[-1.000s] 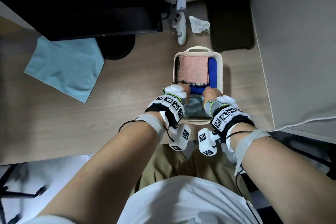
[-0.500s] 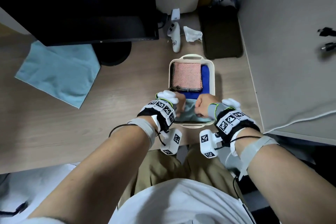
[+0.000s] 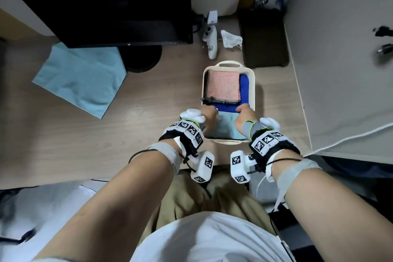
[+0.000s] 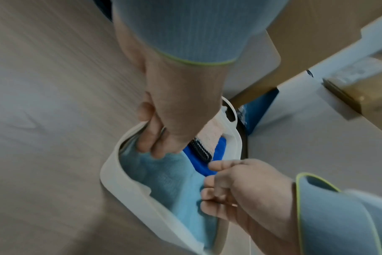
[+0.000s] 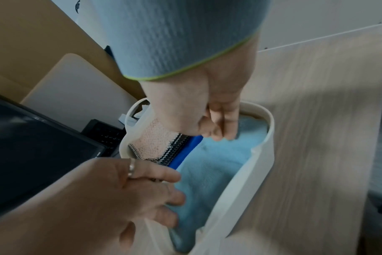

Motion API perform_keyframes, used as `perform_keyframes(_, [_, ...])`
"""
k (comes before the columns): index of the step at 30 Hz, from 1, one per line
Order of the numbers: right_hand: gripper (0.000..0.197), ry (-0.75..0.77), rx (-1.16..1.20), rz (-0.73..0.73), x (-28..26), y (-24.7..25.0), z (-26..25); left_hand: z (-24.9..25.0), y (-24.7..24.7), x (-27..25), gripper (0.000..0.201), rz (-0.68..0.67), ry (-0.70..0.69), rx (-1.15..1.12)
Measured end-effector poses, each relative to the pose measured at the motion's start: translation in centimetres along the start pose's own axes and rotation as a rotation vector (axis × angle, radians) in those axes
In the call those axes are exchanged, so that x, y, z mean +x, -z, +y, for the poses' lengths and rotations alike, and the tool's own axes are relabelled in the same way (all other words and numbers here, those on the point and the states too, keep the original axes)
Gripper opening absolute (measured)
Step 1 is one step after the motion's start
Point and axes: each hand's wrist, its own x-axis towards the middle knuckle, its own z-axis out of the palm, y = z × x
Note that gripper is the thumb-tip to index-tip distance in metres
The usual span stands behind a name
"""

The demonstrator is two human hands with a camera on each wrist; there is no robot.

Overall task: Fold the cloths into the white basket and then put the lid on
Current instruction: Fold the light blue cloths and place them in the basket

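The white basket (image 3: 252, 91) stands on the wooden desk and holds a pink knitted cloth (image 3: 223, 86) on top of a dark blue cloth (image 3: 244, 89). A folded light blue cloth (image 3: 225, 128) fills its near end. My left hand (image 3: 209, 114) curls its fingers (image 4: 155, 143) down onto that cloth's left edge by the basket wall (image 4: 111, 165). At the right edge, the fingers (image 5: 222, 127) of my right hand (image 3: 244, 114) dig in the same way. A pale rounded board (image 5: 76, 86), perhaps the lid, leans behind the basket.
A second light blue cloth (image 3: 83, 78) lies spread on the desk at left, partly under the monitor (image 3: 106, 2). Behind the basket are a white controller (image 3: 211, 44), a crumpled tissue (image 3: 230, 39) and a dark box (image 3: 263, 38). A grey partition (image 3: 340, 59) walls the right side.
Both hands stay at the basket's near end and have pushed the light blue cloth lower and flatter into it. The head camera has shifted a little.
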Motion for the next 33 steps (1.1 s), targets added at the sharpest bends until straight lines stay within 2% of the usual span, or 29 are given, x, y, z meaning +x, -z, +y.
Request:
perform_keyframes(3, [0.031,0.051,0.08,0.081,-0.7,1.2,-1.2,-0.7,1.5,-1.9,0.025,0.226,0.095,-0.185])
perform_keyframes(6, [0.027,0.154,0.041,0.038,-1.7,1.5,-3.2,-2.9,2.8,-3.0,0.024,0.355,0.193,-0.384])
perform_keyframes(9, [0.024,0.222,0.047,-0.042,-3.1,0.6,-6.2,-5.6,3.6,-4.0,0.025,0.379,0.262,-0.459])
perform_keyframes(14, [0.015,0.386,0.022,-0.181,-4.8,-3.6,-11.9,-10.8,4.3,-5.9,0.024,0.434,0.356,-0.61])
perform_keyframes(17, [0.012,0.447,0.014,-0.308,-2.9,-9.5,-15.7,-16.3,4.6,-7.3,0.023,0.462,0.426,-0.657])
perform_keyframes(19, [0.011,0.447,-0.021,-0.337,-2.0,-13.2,-18.3,-20.9,4.6,-7.6,0.024,0.481,0.493,-0.644])
perform_keyframes(20, [0.012,0.42,-0.007,-0.332,-2.7,-13.3,-18.9,-22.1,4.3,-7.8,0.026,0.478,0.522,-0.621])
perform_keyframes(22, [0.015,0.419,-0.048,-0.297,-4.1,-15.6,-22.6,-27.4,4.7,-7.8,0.028,0.461,0.597,-0.606])
perform_keyframes(24, [0.01,0.436,-0.061,-0.284,-4.8,-16.5,-24.2,-30.4,4.2,-7.9,0.035,0.441,0.596,-0.587])
perform_keyframes(26, [0.034,0.466,-0.127,-0.316,-4.2,-20.1,-27.0,-35.4,4.3,-7.9,0.049,0.388,0.594,-0.562])
perform_keyframes(28, [0.049,0.466,-0.248,-0.352,-4.4,-24.1,-30.8,-41.2,3.9,-7.4,0.054,0.296,0.603,-0.52])
perform_keyframes(32, [0.063,0.457,-0.513,-0.299,-4.5,-28.1,-33.4,-45.9,3.8,-7.0,0.062,0.041,0.431,-0.392])
perform_keyframes(33, [0.069,0.443,-0.544,-0.292,-4.8,-28.9,-33.9,-46.8,3.4,-6.9,0.065,0.014,0.397,-0.345])
